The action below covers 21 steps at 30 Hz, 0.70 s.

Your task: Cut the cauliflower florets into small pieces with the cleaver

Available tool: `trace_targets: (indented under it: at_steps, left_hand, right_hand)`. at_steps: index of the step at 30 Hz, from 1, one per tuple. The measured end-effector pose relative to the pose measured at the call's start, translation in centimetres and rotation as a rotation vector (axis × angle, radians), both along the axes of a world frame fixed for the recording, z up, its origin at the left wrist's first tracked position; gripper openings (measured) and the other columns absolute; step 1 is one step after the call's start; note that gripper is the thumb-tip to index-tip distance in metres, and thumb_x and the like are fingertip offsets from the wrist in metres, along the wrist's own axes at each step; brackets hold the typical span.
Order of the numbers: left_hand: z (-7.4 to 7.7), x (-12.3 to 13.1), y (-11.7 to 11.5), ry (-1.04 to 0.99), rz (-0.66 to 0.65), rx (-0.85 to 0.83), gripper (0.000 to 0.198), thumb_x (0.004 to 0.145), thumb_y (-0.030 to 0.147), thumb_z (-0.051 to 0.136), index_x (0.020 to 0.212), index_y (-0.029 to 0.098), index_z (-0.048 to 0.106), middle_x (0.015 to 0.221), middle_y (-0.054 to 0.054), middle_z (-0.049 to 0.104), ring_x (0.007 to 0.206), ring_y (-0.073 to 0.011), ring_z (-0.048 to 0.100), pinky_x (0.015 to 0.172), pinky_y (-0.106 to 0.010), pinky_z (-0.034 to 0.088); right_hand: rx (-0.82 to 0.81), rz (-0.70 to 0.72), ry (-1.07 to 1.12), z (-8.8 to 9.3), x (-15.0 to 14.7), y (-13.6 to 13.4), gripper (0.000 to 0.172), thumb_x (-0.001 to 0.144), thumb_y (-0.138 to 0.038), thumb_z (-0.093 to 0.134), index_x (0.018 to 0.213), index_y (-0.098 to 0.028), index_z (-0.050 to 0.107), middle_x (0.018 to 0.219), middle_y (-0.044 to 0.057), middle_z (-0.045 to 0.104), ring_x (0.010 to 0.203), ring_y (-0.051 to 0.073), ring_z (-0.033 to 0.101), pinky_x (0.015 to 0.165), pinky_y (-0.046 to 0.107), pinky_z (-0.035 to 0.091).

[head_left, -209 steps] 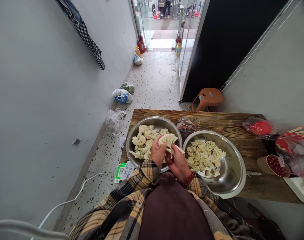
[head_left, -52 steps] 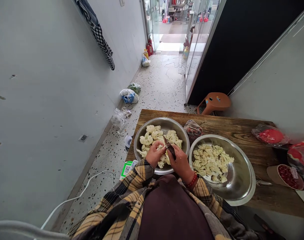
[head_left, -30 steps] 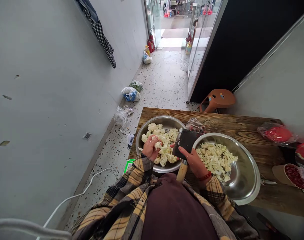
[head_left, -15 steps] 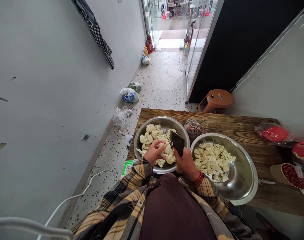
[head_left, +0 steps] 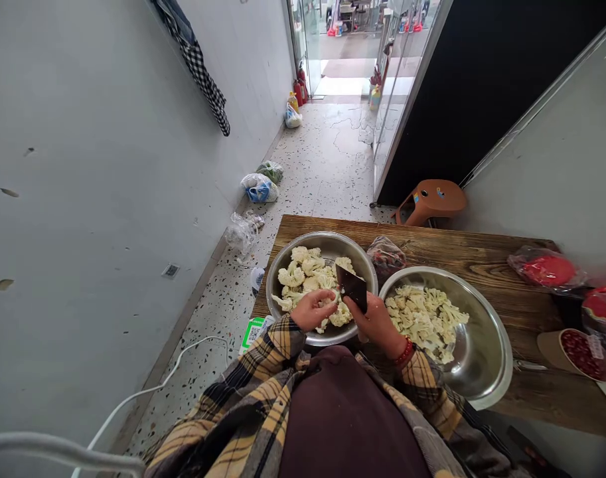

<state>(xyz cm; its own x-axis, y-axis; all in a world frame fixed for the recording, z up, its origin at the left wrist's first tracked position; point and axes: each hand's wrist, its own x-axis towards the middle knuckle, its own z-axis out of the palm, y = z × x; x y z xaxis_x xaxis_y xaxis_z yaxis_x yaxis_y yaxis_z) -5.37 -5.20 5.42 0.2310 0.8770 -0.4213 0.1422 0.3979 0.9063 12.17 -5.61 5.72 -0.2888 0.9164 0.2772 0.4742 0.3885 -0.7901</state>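
My right hand (head_left: 378,324) is closed round the handle of a dark-bladed cleaver (head_left: 351,288), its blade tilted over the left steel bowl (head_left: 273,279). Beside the blade, my left hand (head_left: 313,310) pinches a small cauliflower floret (head_left: 336,296), mostly hidden by the fingers. Large cauliflower pieces (head_left: 312,261) fill much of the left bowl beneath both hands. To the right, a second steel bowl (head_left: 486,358) holds a heap of smaller cut cauliflower florets (head_left: 425,317).
Behind the bowls lies a plastic bag with dark red contents (head_left: 386,256). On the wooden table (head_left: 482,249) at right are a wrapped red item (head_left: 546,269) and a tub of red pieces (head_left: 584,352). An orange stool (head_left: 435,198) stands beyond.
My left hand has turned and its fingers have closed around the floret near the blade. The cleaver has tilted slightly further left and down.
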Motion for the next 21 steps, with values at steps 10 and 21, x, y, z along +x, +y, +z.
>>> trace_targets:
  at_steps: [10, 21]
  left_hand:
    - [0.3, -1.0, 0.0, 0.231, -0.236, 0.272, 0.025, 0.075, 0.039, 0.058, 0.077, 0.015, 0.061, 0.067, 0.0, 0.055, 0.06, -0.0098, 0.048, 0.057, -0.021, 0.041]
    - [1.0, -0.9, 0.9, 0.24, 0.055, 0.189, 0.039, 0.07, 0.044, 0.062, 0.096, 0.015, 0.061, 0.074, -0.002, 0.06, 0.059, -0.0137, 0.054, 0.048, -0.023, 0.042]
  right_hand:
    - [0.038, 0.07, -0.019, 0.3, 0.1, -0.5, 0.018, 0.091, -0.026, 0.045, 0.083, -0.018, 0.059, 0.081, 0.008, 0.066, 0.075, 0.02, 0.061, 0.071, 0.031, 0.048]
    - [-0.749, -0.335, 0.642, -5.2, -0.4, 2.4, 0.024, 0.077, -0.038, 0.064, 0.064, -0.018, 0.059, 0.065, 0.001, 0.06, 0.068, 0.016, 0.059, 0.066, 0.029, 0.05]
